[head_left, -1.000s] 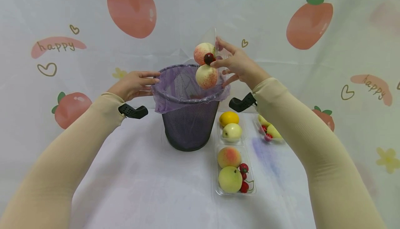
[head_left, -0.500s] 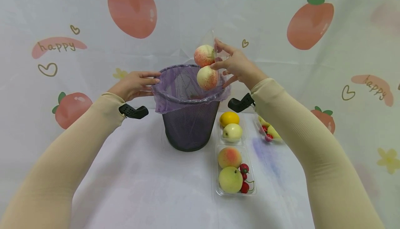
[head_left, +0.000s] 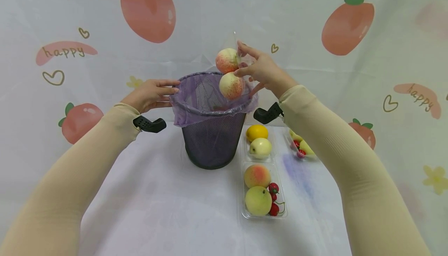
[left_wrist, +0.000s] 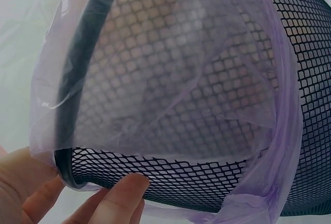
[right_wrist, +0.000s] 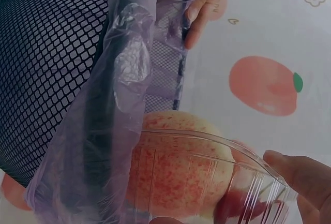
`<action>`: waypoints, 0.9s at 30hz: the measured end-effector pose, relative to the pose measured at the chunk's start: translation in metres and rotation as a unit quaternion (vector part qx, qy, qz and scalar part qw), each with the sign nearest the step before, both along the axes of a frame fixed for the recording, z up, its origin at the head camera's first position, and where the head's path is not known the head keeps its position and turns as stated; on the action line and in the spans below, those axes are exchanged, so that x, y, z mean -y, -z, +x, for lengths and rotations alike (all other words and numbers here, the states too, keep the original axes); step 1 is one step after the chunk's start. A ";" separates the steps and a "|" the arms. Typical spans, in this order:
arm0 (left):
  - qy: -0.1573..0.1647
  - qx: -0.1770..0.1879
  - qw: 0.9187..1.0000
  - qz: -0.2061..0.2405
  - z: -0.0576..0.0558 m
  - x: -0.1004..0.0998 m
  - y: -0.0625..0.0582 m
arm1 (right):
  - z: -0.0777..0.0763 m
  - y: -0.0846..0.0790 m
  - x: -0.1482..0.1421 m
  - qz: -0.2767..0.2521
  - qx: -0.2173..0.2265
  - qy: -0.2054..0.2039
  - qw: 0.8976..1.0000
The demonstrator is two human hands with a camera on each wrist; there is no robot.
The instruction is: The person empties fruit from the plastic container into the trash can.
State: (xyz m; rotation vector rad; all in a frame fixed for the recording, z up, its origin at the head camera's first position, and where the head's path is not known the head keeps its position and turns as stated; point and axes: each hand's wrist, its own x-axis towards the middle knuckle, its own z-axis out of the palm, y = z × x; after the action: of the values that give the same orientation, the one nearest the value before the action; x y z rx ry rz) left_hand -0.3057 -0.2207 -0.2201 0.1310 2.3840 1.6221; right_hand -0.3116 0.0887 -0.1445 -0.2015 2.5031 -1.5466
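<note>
On the white table (head_left: 157, 201), a fruit tray (head_left: 279, 177) lies nearest. Beyond, the left hand (head_left: 150, 94) touches a mesh bin (head_left: 210, 143), fingers extended; the right hand (head_left: 266, 71) grips a clear tray (right_wrist: 253, 177) above it, long axis near vertical, open face left. Behind hangs fruit-printed cloth (head_left: 280, 19).

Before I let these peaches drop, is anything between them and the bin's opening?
Nothing visible blocks the lower peach; the bin stands open beneath it. The upper peach has the lower one below it. A fingertip of the right hand overlaps both in view; contact is unclear.

Peaches (head_left: 231, 87) at bin mouth (head_left: 210, 113) (trays (head_left: 276, 176) to right)
</note>
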 end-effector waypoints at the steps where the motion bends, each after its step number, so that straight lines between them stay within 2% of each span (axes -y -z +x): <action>1: 0.000 0.000 1.000 -0.001 0.000 0.000 0.000 | 0.000 0.000 0.000 0.002 0.000 0.001 1.000; 21: 0.006 0.017 1.000 0.025 -0.002 0.000 0.000 | 0.000 -0.011 -0.016 -0.008 -0.006 0.011 1.000; 27: 0.004 0.020 1.000 0.022 -0.001 0.000 -0.001 | 0.003 -0.012 -0.022 -0.046 -0.005 0.002 0.999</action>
State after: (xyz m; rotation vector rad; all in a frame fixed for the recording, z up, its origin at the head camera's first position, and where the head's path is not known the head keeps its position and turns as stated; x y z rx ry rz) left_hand -0.3069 -0.2205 -0.2191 0.1149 2.3176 1.6585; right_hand -0.3091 0.1104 -0.1328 -0.2168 2.4436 -1.6672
